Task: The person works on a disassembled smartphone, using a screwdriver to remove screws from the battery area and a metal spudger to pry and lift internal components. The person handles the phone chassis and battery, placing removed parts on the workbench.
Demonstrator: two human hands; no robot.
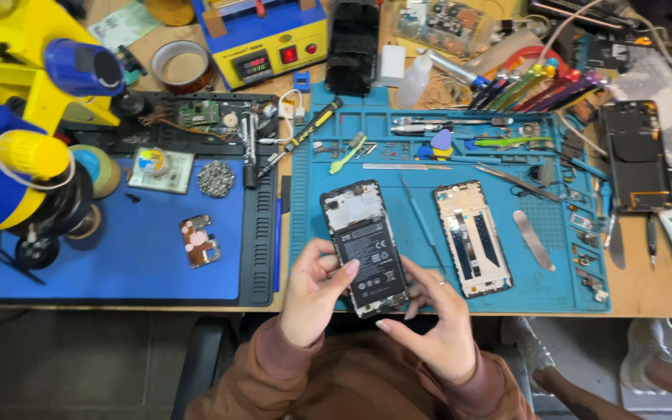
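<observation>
1. The opened phone (365,247) lies on the near part of the teal mat (554,288), its back cover off, with the black battery and its white label showing.
2. The left hand (314,292) closes around the phone's near left edge, thumb lying on the battery. The right hand (439,327) is curled at the near right corner, fingertips touching the bottom end; whether it truly grips is hard to tell.
3. As a judgement, disassembly is partway: the cover is removed, the battery and boards are still seated, and small screws and parts already sit in the mat's compartments.
4. Just right of the phone lie a thin blue pry tool (421,222) and a stripped phone frame (473,239); farther right is a metal spatula (533,239).
5. On the far side stands a yellow-and-blue box machine (262,35) with a red switch and small display, beside a tape roll (183,66) and a white squeeze bottle (414,79).
6. On the dark blue mat (118,257) to the left rests a small circuit part (200,242).
</observation>
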